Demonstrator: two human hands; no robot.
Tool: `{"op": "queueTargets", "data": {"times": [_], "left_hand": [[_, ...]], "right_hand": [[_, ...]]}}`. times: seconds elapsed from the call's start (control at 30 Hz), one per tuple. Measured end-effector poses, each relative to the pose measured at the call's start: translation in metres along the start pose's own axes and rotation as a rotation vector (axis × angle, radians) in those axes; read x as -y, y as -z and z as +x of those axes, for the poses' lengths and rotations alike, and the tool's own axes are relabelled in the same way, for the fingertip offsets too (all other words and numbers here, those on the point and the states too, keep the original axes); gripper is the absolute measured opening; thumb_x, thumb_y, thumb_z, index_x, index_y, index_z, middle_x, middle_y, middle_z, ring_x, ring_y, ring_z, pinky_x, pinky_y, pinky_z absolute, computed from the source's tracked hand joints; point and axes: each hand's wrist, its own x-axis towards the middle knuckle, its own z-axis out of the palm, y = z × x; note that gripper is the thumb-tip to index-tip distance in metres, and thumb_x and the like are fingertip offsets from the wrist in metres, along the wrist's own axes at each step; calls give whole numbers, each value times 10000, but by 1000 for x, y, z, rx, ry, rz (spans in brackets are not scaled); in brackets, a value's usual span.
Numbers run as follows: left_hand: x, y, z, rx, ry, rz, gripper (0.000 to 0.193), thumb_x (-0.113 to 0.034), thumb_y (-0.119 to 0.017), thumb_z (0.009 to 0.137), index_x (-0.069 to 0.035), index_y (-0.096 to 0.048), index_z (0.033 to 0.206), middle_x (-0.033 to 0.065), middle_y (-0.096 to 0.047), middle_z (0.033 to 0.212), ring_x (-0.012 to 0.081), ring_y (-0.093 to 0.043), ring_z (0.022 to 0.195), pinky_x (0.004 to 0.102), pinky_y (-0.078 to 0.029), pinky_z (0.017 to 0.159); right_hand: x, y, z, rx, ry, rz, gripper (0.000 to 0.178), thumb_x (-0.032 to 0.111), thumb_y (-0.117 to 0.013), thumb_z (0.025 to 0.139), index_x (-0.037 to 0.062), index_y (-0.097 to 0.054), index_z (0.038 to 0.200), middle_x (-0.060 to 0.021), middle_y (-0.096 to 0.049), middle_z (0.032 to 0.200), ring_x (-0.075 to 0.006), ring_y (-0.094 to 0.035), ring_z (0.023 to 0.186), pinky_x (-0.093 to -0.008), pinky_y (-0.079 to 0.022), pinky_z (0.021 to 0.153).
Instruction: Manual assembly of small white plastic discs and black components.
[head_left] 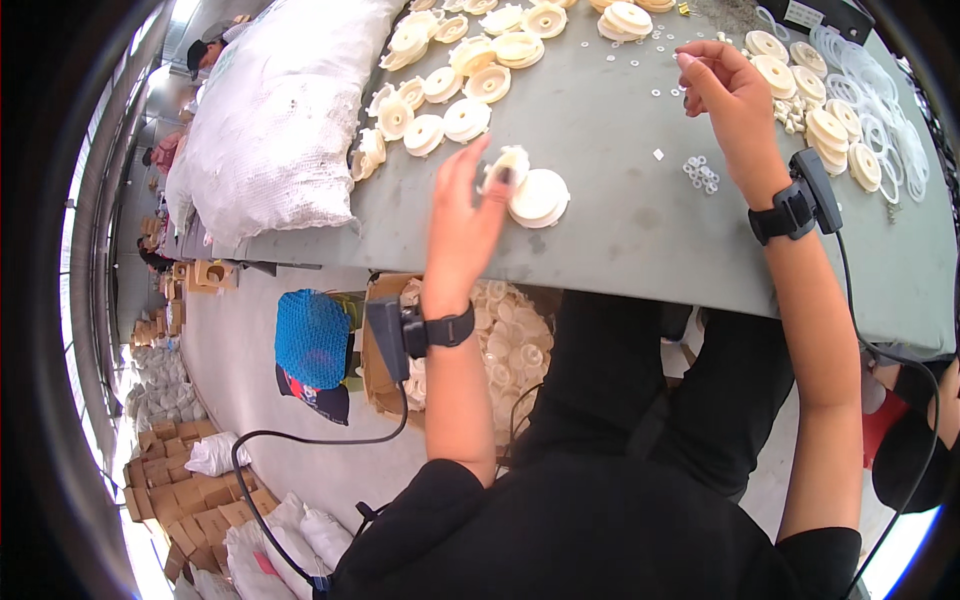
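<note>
My left hand (462, 220) is over the near edge of the table, fingers stretched out and a little blurred. Its thumb overlaps a small tilted cream plastic wheel (514, 160); a firm grip on it does not show. Right beside the thumb lies a larger cream plastic disc (540, 198), flat on the table. My right hand (735, 105) hovers farther right with thumb and index fingertips close together in a pinch. Whatever is between them is too small to make out. Tiny white rings (656, 93) lie scattered left of that hand, and a cluster of clear rings (701, 174) lies below it.
A bulging white woven sack (280, 120) covers the table's left end. Cream wheels (466, 120) spread beside it; more discs (828, 128) and clear tubing loops (880, 100) lie at the right. Below the table stands a carton (380, 345) of translucent parts, near a blue-covered stool (312, 338).
</note>
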Motion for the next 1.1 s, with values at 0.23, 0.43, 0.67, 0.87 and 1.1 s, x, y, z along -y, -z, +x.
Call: {"op": "queueTargets", "data": {"times": [0.23, 0.43, 0.67, 0.87, 1.1], "left_hand": [[-9, -11, -12, 20, -212, 331, 322, -124, -611, 688, -98, -585, 1007, 113, -556, 984, 325, -530, 892, 381, -437, 774], [-3, 59, -67, 151, -8, 293, 210, -29, -563, 684, -25, -569, 894, 120, -561, 866, 253, -566, 832, 317, -438, 749], [47, 134, -181, 737, 441, 386, 344, -119, -660, 676, -55, -600, 1009, 129, -608, 892, 261, -588, 826, 315, -462, 752], [28, 100, -152, 582, 391, 305, 244, -176, -640, 745, -51, -620, 954, 129, -640, 890, 267, -620, 809, 342, -480, 731], [-69, 18, -13, 323, -82, -54, 139, -69, -602, 773, -7, -615, 896, 96, -626, 799, 172, -606, 700, 265, -474, 636]], "right_hand": [[-11, 2, 9, -2, 100, -82, 200, 174, -613, 831, 35, -616, 974, -3, -589, 817, -65, -526, 688, -199, -436, 639], [4, -6, 3, -67, -32, -157, 113, 120, -556, 809, 31, -590, 870, 5, -568, 722, -66, -526, 610, -191, -440, 560], [-9, 15, 19, -18, 220, -548, 134, 84, -585, 788, 38, -596, 913, 20, -562, 715, -70, -516, 621, -183, -433, 568], [6, 43, 29, -93, 145, -209, 197, 151, -629, 810, 16, -607, 952, -26, -621, 765, -56, -533, 599, -198, -438, 547], [-4, 83, 40, -194, 6, -617, 224, 188, -692, 763, 39, -625, 917, -30, -609, 638, -63, -520, 529, -211, -381, 505]]}}
